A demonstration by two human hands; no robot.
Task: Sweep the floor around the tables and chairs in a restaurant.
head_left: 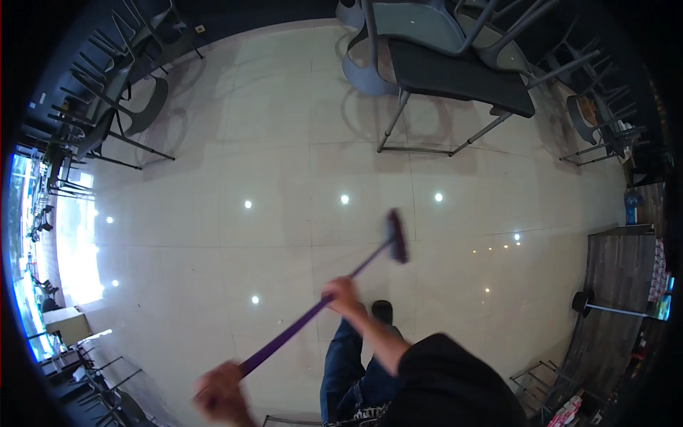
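A broom with a purple handle [284, 337] slants across the view, from the lower left up to the middle. Its dark maroon head [398, 238] is on or just above the pale tiled floor, slightly blurred. My left hand [219, 393] is wrapped round the top end of the handle. Farther down the handle my right hand [343, 294] grips it, with the forearm reaching in from the lower right. Below the right hand, my legs in blue jeans [341, 370] and a dark shoe [382, 311] show.
A dark table [455, 75] with grey chairs [420, 25] upturned on it stands ahead to the right. More stacked chairs [146, 107] are at the far left. A wood-look counter [619, 267] lines the right, a long-handled dustpan [583, 304] beside it. A box [67, 325] sits by the bright left window.
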